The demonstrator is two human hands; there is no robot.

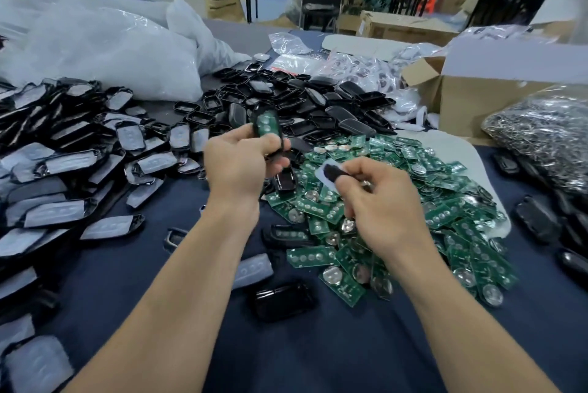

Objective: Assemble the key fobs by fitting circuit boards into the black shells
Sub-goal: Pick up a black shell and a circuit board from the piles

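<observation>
Dark blue cloth covers the desk point(286, 345) in a cluttered workshop, with folding tables and cartons behind. Above the middle of the desk the left hand point(237, 166) holds a black shell point(280, 142), fingers curled round its lower end and thumb pressed on its face. The shell stands nearly upright, its long axis running up and toward the far edge, open side facing the camera. A green circuit board point(264, 126) with pale round pads lies inside it, along the same axis.

Just beside it, toward the right edge, the right hand point(385, 205) pinches a small black piece point(332, 173) with a pale patch on it; what it is cannot be told.

Loose green boards point(445, 201) are heaped under the right hand, bare black shells point(302, 100) toward the far edge, and film-covered shells point(63, 154) along the left edge.
</observation>
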